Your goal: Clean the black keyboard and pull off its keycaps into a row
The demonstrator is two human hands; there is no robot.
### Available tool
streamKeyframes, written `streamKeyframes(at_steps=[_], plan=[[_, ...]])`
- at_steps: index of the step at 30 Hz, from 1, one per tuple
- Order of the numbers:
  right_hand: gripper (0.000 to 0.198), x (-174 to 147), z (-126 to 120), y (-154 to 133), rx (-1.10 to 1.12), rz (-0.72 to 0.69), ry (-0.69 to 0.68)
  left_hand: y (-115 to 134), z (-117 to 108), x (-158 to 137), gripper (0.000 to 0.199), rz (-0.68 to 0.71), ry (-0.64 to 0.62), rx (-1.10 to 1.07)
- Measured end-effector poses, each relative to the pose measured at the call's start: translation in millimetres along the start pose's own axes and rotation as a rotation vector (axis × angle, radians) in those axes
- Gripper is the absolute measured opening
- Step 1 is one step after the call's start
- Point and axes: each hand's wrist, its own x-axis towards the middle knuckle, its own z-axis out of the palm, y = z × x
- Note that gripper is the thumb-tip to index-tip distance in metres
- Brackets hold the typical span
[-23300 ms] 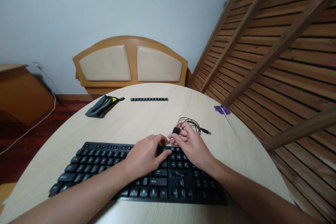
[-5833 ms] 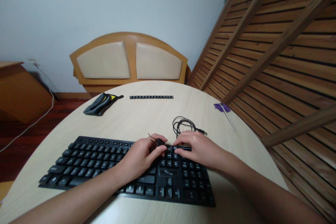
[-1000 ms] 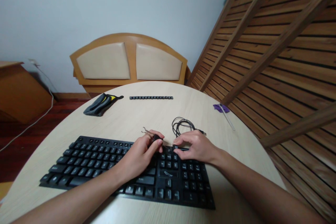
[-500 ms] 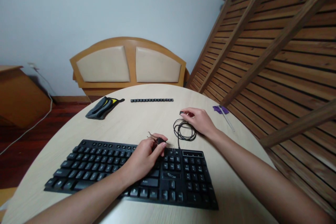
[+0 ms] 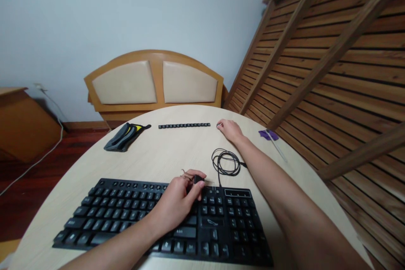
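My left hand (image 5: 186, 192) is closed over the upper middle of the black keyboard (image 5: 126, 215). Its fingers pinch a keycap puller (image 5: 198, 178), whose small black body and thin wires stick out on both sides. Farther away, my right hand (image 5: 230, 128) rests low over the table, fingertips together on a small dark keycap (image 5: 218, 125) that is mostly covered. Just left of those fingertips runs a straight row of black keycaps (image 5: 184, 125). The left hand and forearm hide part of the keyboard's keys.
A coiled black cable (image 5: 226, 162) lies behind the keyboard, under the right forearm. On the round table (image 5: 152, 156) are a grey and black pouch (image 5: 122, 139) at left and a purple cloth (image 5: 268, 135) with a thin pale stick at right. Wooden slats (image 5: 316, 71) lean alongside.
My right hand has moved away from me, from beside the cable coil to the right end of the keycap row. My left hand stays over the keyboard; the view has shifted slightly.
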Motion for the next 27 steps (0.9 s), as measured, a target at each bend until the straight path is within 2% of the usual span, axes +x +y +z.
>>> streamKeyframes(at_steps=[7, 17, 21, 25, 27], plan=[[0.026, 12, 12, -3, -0.041, 0.02, -0.002, -1, 2, 0, 0.031, -0.002, 0.0, -0.019], [0.026, 11, 17, -14, -0.054, 0.007, 0.016, 1, 0, 0, 0.026, -0.011, -0.008, -0.017], [0.026, 11, 20, -15, -0.054, -0.009, 0.031, 2, 0, 1, 0.035, -0.001, -0.01, 0.0], [0.026, 11, 21, -14, -0.048, -0.023, 0.043, 2, 1, 0, 0.025, -0.018, -0.012, -0.016], [0.026, 10, 21, -14, -0.045, -0.028, 0.044, 2, 1, 0, 0.027, -0.028, -0.021, -0.028]])
